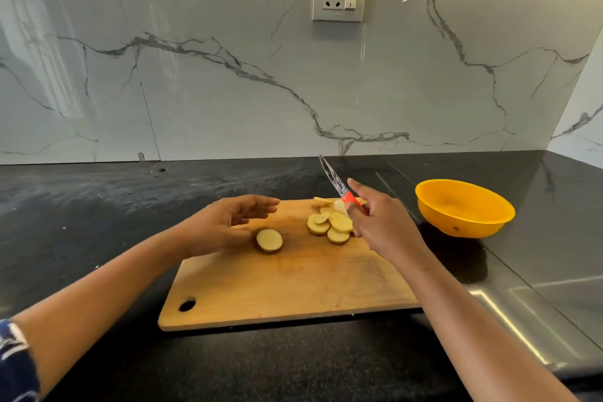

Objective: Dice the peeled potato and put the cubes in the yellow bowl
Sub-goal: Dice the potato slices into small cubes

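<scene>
On the wooden cutting board [293,284], potato rounds [329,225] lie piled; one slice [269,240] sits beside the spread left hand [228,222]. Right hand [375,222] grips the knife [337,184], blade raised. Best pin that slice flat, fingertips tucked; yellow bowl [465,207] looks empty.

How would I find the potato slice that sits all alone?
Look at the wooden cutting board on the black counter. On it, just beside the left hand, lies one round potato slice. It sits flat and apart, while the other slices are heaped together farther right, by the knife.
</scene>
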Motion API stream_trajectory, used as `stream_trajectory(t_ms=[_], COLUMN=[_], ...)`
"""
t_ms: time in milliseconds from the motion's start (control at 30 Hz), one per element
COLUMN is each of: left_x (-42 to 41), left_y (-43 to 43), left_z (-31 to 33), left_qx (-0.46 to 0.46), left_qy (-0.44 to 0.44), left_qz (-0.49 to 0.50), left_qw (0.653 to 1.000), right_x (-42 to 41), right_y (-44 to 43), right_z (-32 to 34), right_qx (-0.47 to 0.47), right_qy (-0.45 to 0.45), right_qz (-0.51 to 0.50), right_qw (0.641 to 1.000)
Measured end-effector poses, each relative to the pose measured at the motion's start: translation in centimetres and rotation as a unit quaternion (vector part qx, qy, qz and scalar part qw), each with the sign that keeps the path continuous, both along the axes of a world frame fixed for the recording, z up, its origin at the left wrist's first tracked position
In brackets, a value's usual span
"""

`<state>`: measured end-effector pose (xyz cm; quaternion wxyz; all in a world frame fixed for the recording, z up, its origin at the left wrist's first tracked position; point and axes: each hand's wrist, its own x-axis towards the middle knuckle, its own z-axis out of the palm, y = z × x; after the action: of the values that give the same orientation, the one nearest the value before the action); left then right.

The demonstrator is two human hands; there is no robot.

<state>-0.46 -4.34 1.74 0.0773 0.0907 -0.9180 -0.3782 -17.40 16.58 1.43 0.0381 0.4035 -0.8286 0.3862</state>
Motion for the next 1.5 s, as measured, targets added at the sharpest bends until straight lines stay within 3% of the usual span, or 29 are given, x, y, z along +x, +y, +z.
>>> stream_trajectory(t_ms=[67, 233, 567, 733, 900, 1067, 1500], left_x=[0.7, 1.4, 0.1, 0.6, 1.3, 1.6, 2.0], left_y=[-0.1, 1.0, 2.4, 3.2, 2.8, 2.6, -0.3], left_z=[-0.1, -1.4, -2.0, -2.7, -3.0, -3.0, -2.2], left_qx=[-0.010, -0.173, -0.163, -0.251, -0.304, -0.337, -0.395], left_qy=[0.021, -0.010, 0.041, 0.068, 0.134, 0.142, 0.026], left_qz=[0.032, 0.068, 0.103, 0.102, 0.049, -0.018, -0.151], left_qw=[0.999, 0.982, 0.980, 0.960, 0.942, 0.931, 0.906], right_x=[0.0, 0.4, 2.7, 5.6, 7.1, 7.8, 8.4], right_y=[0.1, -0.1, 0.4, 1.9, 2.3, 2.3, 1.9], right_z=[0.0, -0.4, -0.2, -0.7, -0.8, -1.1, -2.0], right_qx=[0.006, 0.033, 0.101, 0.160, 0.197, 0.207, 0.174], right_qy=[-0.002, -0.015, -0.009, -0.013, 0.028, 0.068, 0.135], right_qz=[0.004, 0.022, 0.035, 0.063, 0.075, 0.081, 0.070], right_qw=[1.000, 0.999, 0.994, 0.985, 0.977, 0.973, 0.973])
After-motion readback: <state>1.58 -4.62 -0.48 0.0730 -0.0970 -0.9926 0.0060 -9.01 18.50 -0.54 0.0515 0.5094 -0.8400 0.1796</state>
